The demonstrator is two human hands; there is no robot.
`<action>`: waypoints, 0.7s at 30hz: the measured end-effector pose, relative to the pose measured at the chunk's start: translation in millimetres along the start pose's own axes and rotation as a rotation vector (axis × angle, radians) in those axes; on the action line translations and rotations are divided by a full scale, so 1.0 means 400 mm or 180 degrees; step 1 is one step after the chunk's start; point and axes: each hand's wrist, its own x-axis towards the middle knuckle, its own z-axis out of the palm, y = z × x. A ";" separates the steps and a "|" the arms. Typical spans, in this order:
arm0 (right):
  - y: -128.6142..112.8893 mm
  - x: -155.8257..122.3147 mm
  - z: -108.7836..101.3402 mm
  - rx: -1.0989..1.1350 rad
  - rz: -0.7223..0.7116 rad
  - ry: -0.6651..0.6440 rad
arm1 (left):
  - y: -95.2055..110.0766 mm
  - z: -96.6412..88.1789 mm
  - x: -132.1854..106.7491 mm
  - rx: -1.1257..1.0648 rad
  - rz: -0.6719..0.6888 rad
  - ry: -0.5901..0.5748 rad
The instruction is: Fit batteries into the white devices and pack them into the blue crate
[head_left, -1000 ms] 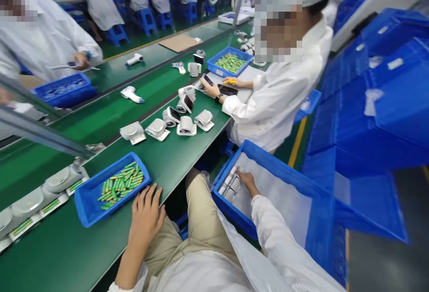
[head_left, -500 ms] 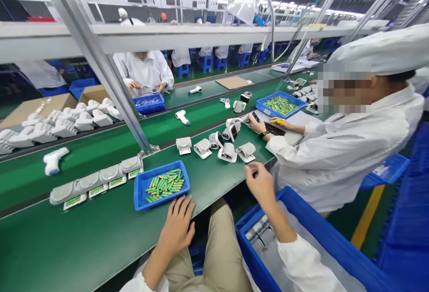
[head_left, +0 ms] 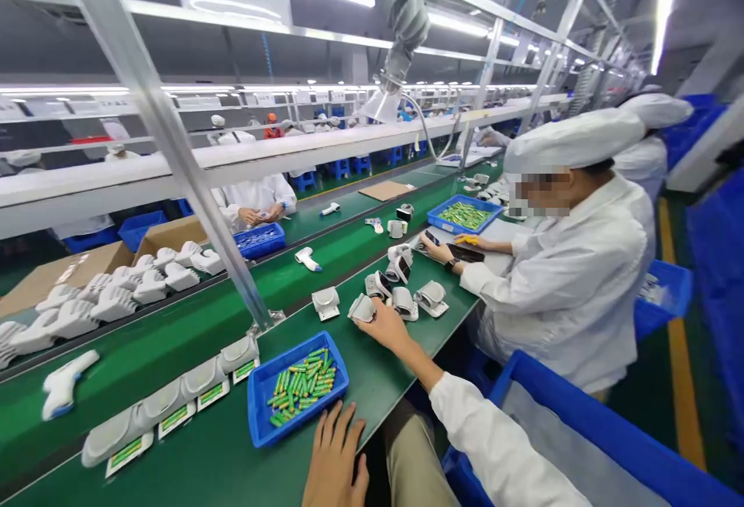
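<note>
My left hand (head_left: 335, 460) lies flat and open on the green bench edge, just in front of a blue tray (head_left: 259, 414) of green batteries (head_left: 302, 385). My right hand (head_left: 384, 326) reaches forward over the bench and closes on a white device (head_left: 361, 308), one of several white devices (head_left: 404, 301) grouped there. A row of white devices with green labels (head_left: 174, 402) lies left of the tray.
A co-worker in white (head_left: 573, 274) sits to my right, hands on dark phones beside another blue battery tray (head_left: 465, 215). A slanted metal post (head_left: 174, 143) rises from the bench. A big blue bin (head_left: 581, 429) stands at my right. White thermometers (head_left: 61, 383) lie on the conveyor.
My right hand went from the blue bin at my side up and forward to the white devices on the bench. My view lifted. The left hand stayed by the battery tray.
</note>
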 end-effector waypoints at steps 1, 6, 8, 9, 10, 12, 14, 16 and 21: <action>0.028 -0.056 -0.018 0.0294 -0.0138 0.0134 | 0.000 0.000 0.003 -0.0031 -0.0014 0.0025; 0.245 -0.386 -0.187 0.1037 0.0174 0.1187 | 0.015 -0.030 0.039 -0.0194 0.0028 -0.0049; 0.368 -0.494 -0.267 0.0835 0.0614 0.1554 | 0.023 -0.037 0.066 -0.0216 0.0026 -0.0160; 0.436 -0.538 -0.300 0.0676 0.0853 0.1690 | 0.026 -0.039 0.078 -0.0215 0.0024 -0.0207; 0.507 -0.574 -0.326 0.0490 0.1091 0.1782 | 0.029 -0.040 0.088 -0.0206 0.0027 -0.0235; 0.648 -0.620 -0.355 0.0065 0.1589 0.1861 | 0.032 -0.041 0.099 -0.0181 0.0068 -0.0242; 0.778 -0.629 -0.356 -0.0319 0.2152 0.1689 | 0.031 -0.042 0.102 -0.0149 0.0145 -0.0176; 0.885 -0.610 -0.341 -0.0528 0.2643 0.1282 | 0.029 -0.042 0.102 -0.0138 0.0174 -0.0128; 1.057 -0.541 -0.298 -0.0368 0.2803 0.0677 | 0.029 -0.043 0.104 -0.0139 0.0058 -0.0106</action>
